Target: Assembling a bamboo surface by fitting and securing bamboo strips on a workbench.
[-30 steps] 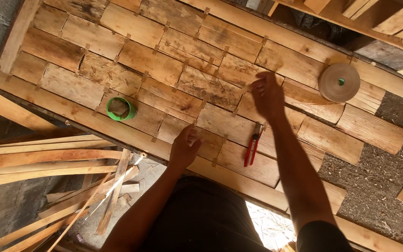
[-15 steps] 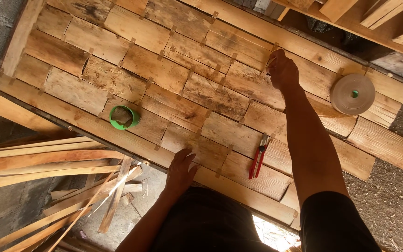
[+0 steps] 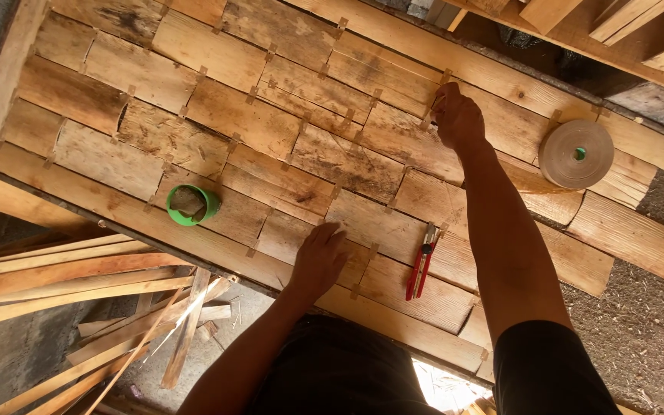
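Meanwhile your right hand point(image 3: 457, 115) had reached farther up the wooden panel point(image 3: 332, 157), grip pinched at a seam; your left hand point(image 3: 320, 257) lay flat, pliers point(image 3: 422, 261) just right of it.

place: woodworking workshop | evidence: rough plank panel point(image 3: 286, 146), scrap timber strips point(image 3: 63, 277), sawdust floor point(image 3: 632, 338)

Warm even daylight, sharp pic

R hand point(image 3: 457, 115) reached farther up the boards point(image 3: 247, 115); L hand point(image 3: 320, 257) shifted.
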